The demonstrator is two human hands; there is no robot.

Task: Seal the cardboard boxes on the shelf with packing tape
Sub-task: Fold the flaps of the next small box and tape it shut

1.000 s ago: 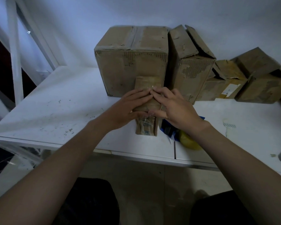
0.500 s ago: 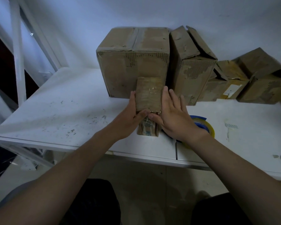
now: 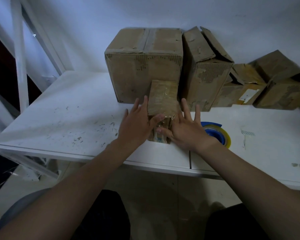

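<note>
Left hand (image 3: 137,125) and right hand (image 3: 185,130) – fingers splayed straight – smooth clear tape (image 3: 163,108) down the small brown cardboard box (image 3: 164,89) at the white shelf's (image 3: 59,118) front – next, probably, reaching for the blue-cored tape roll (image 3: 216,134) just right.

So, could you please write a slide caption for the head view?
Left hand and right hand press flat against a small taped box; tape roll lies beside.

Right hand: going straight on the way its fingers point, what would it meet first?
Probably the tall open-flapped box behind the right hand; its fingers point at that box's lower front, gap unclear.
</note>
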